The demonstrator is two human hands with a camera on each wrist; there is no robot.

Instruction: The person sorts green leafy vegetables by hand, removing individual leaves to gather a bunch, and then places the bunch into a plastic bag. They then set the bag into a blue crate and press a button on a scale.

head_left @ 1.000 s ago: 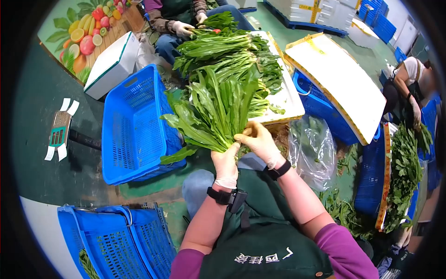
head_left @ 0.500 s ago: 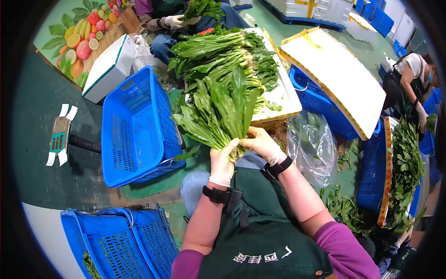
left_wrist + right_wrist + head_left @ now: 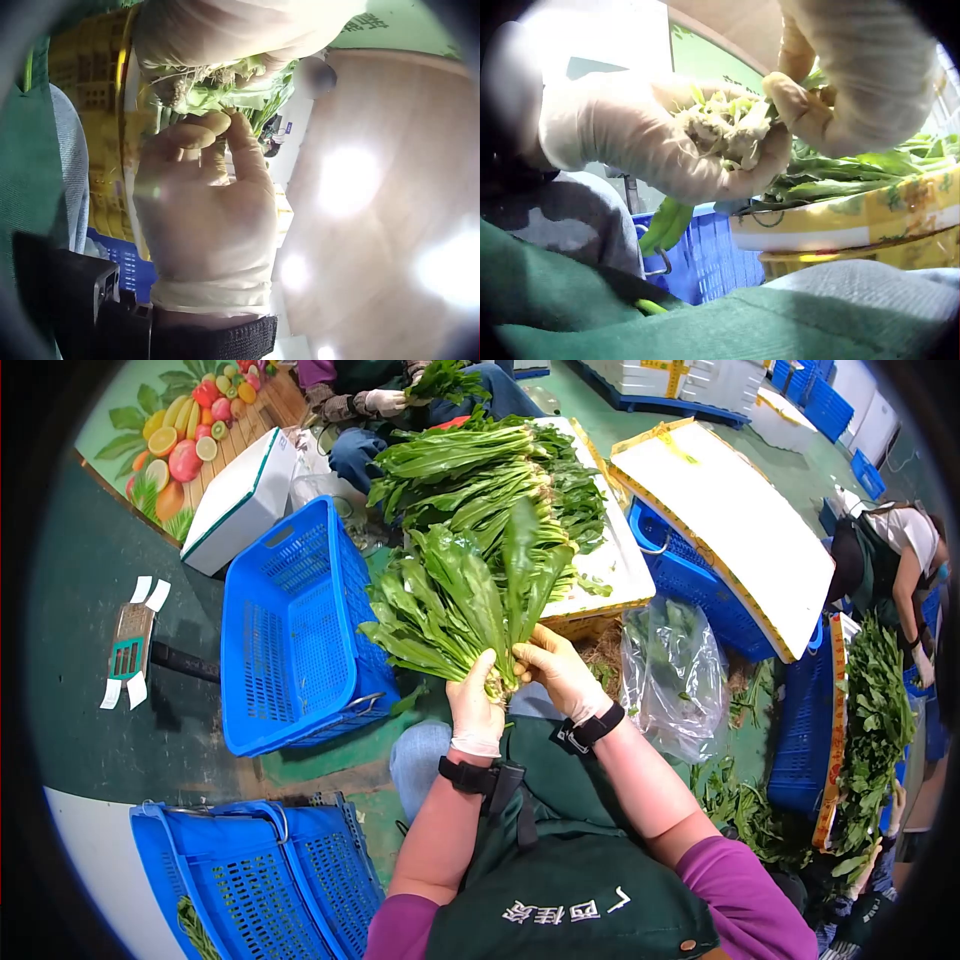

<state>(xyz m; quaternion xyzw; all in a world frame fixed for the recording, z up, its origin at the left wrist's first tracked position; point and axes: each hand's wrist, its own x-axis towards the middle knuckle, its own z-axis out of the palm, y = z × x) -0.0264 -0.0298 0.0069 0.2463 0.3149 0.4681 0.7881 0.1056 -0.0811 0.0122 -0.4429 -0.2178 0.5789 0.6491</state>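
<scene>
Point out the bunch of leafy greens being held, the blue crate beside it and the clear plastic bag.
bunch of leafy greens (image 3: 455, 605), head view, on the middle leaves.
blue crate (image 3: 290, 630), head view, on its mesh floor.
clear plastic bag (image 3: 675, 680), head view, on its crinkled middle.

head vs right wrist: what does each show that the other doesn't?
Only head: the bunch's fanned leaves, the empty blue crate, the stacked greens on the white tray, other workers. Only right wrist: the bunch's cut root ends from below, the tray's yellow patterned side. Both: gloved left hand gripping the bunch's base, right hand pinching at it.
</scene>
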